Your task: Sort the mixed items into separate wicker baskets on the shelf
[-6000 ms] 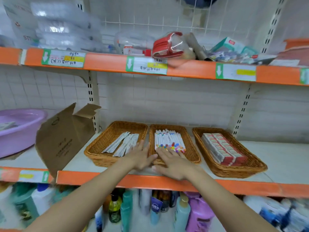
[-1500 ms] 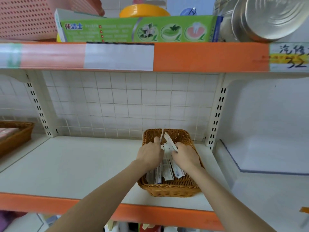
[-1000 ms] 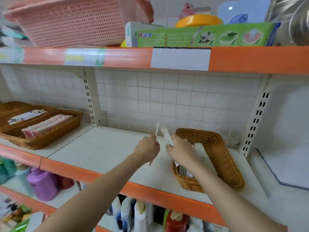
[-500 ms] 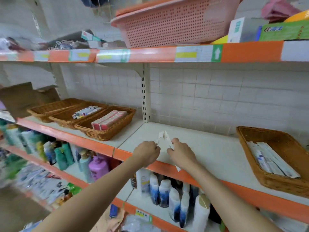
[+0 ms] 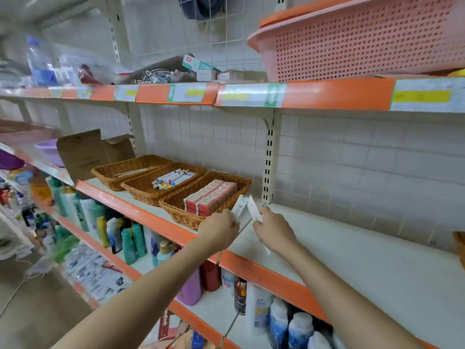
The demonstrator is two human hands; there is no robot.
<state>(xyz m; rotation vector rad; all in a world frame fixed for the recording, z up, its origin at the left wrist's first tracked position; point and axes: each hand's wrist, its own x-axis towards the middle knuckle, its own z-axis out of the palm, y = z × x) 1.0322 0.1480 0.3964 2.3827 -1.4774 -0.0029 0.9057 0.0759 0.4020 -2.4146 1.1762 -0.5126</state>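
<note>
Near the middle of the frame, both hands were raised over the front edge of the middle shelf (image 5: 352,253), each closed around flat white packets. The left hand (image 5: 219,231) had its fingers curled tight, pinching a white packet (image 5: 239,207) that stuck up above the knuckles. The right hand (image 5: 273,229) also had curled fingers, gripping a second white packet (image 5: 253,210) whose top leaned toward the first, the two nearly touching at their upper ends; how many packets each hand held could not be told.

Just left of the hands stood three wicker baskets in a row, side by side and touching. The nearest basket (image 5: 176,212) held red and white boxes (image 5: 210,196); the left hand's packet overlapped its right rim in the view. The middle basket (image 5: 141,187) held white markers with coloured caps (image 5: 173,178). The farthest basket (image 5: 110,172) held a few pale strips, blurred. A fourth wicker basket (image 5: 460,245) showed only an edge at the far right of the frame.
</note>
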